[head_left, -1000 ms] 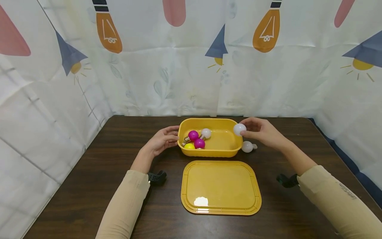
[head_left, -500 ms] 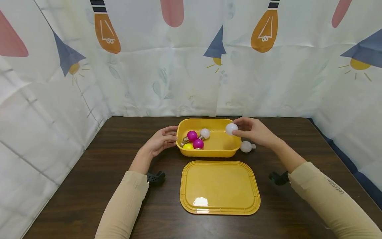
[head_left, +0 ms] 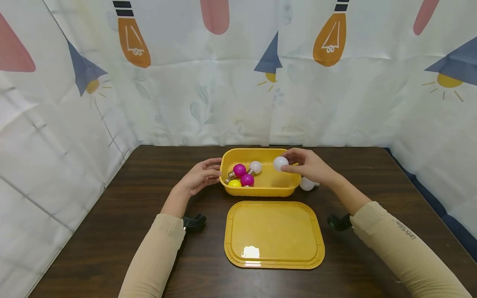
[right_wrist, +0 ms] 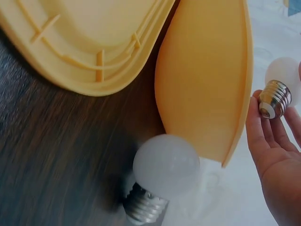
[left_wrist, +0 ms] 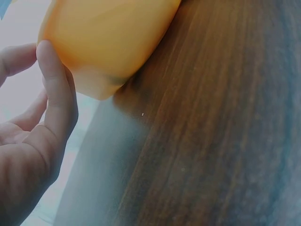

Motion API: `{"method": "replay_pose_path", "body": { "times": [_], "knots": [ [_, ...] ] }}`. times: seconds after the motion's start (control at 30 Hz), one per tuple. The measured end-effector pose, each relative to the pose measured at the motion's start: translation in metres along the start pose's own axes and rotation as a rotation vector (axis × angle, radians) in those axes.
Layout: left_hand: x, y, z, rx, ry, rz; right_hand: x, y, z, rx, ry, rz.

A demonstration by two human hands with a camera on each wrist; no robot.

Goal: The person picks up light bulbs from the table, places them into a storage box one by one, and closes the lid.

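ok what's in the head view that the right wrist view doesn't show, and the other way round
Only the head view: the left hand touching the box, plus two magenta bulbs, a yellow bulb and a white bulb lying in it.

Only the right wrist view: the metal base of the held bulb.

Both: the right hand with that bulb, the box, the lid and the loose white bulb beside the box.

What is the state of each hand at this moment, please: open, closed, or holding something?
Left hand: open, touching the left end of the yellow bin.
Right hand: holding a white light bulb above the bin.
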State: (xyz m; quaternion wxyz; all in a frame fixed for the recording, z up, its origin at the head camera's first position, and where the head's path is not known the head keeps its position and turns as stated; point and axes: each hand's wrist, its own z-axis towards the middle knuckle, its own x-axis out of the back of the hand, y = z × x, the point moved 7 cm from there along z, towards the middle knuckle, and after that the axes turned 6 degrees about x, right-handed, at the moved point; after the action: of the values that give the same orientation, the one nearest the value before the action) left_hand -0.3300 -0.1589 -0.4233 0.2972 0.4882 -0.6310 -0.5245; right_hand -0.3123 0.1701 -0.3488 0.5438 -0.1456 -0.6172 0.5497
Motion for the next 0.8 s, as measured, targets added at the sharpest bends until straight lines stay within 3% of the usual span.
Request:
{"method": "replay_pose_path", "body": {
  "times": [0.8],
  "knots": [
    [-0.002,0.001,-0.001,0.004,0.006,-0.008,-0.015,0.002,0.015,0.006,0.000,0.049]
  ]
}}
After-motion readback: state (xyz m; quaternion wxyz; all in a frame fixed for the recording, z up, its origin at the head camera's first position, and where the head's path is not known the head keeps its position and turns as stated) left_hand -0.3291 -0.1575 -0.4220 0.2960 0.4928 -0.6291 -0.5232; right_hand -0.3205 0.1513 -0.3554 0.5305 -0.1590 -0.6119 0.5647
